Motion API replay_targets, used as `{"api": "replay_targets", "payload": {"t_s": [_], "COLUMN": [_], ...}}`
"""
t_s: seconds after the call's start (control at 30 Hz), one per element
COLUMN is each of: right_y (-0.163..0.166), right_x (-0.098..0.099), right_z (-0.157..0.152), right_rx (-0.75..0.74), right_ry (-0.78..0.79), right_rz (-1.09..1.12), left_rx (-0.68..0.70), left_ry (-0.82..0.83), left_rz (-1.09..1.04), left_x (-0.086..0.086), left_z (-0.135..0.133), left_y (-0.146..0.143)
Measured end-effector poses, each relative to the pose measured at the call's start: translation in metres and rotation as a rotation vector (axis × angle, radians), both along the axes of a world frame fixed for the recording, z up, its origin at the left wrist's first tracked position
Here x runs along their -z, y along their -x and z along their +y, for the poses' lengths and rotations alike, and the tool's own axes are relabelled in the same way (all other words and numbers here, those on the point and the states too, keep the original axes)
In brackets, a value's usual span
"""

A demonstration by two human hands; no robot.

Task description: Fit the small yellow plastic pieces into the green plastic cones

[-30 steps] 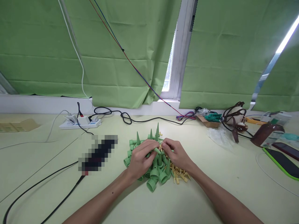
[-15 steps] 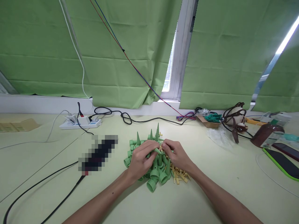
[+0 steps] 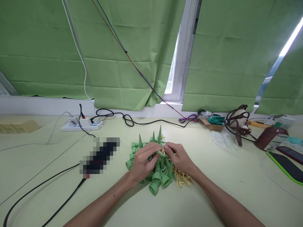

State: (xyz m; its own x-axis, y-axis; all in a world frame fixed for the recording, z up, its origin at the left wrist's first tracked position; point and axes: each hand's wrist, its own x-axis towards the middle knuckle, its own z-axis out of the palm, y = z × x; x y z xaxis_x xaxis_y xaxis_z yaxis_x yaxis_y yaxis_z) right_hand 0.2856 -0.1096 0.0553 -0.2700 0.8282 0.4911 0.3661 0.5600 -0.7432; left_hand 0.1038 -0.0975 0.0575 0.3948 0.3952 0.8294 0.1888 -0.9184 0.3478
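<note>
My left hand (image 3: 144, 160) is closed on a green pointed plastic piece (image 3: 160, 153), whose tip shows between thumb and fingers. Right beside it, my right hand (image 3: 178, 155) pinches at the same spot; whatever lies between its fingertips is too small and covered to name. Under and around both hands spreads a heap of green plastic cones with round sockets (image 3: 156, 176), several standing point up. Small yellow plastic pegs (image 3: 183, 178) lie in a pile below my right wrist, partly hidden by the arm.
A power strip (image 3: 94, 125) with plugs and a black cable stands at the back left. A blurred dark object (image 3: 100, 157) with cables lies left of the heap. On the right are a small cardboard box (image 3: 209, 125), a brown bottle (image 3: 270, 137) and a green-edged phone (image 3: 287, 167).
Both hands stay together over the heap in nearly the same pose. The whole view has shifted very slightly; nothing has visibly been picked up or let go.
</note>
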Motion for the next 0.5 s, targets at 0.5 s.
{"api": "replay_targets", "payload": {"t_s": [0.5], "right_y": [0.0017], "right_x": [-0.0006], "right_z": [0.0044], "right_rx": [0.081], "right_ry": [0.009], "right_rz": [0.043], "left_rx": [-0.108], "left_ry": [-0.003], "left_rz": [-0.004], "left_x": [0.0009], "left_z": [0.0032], "left_y": [-0.0014]}}
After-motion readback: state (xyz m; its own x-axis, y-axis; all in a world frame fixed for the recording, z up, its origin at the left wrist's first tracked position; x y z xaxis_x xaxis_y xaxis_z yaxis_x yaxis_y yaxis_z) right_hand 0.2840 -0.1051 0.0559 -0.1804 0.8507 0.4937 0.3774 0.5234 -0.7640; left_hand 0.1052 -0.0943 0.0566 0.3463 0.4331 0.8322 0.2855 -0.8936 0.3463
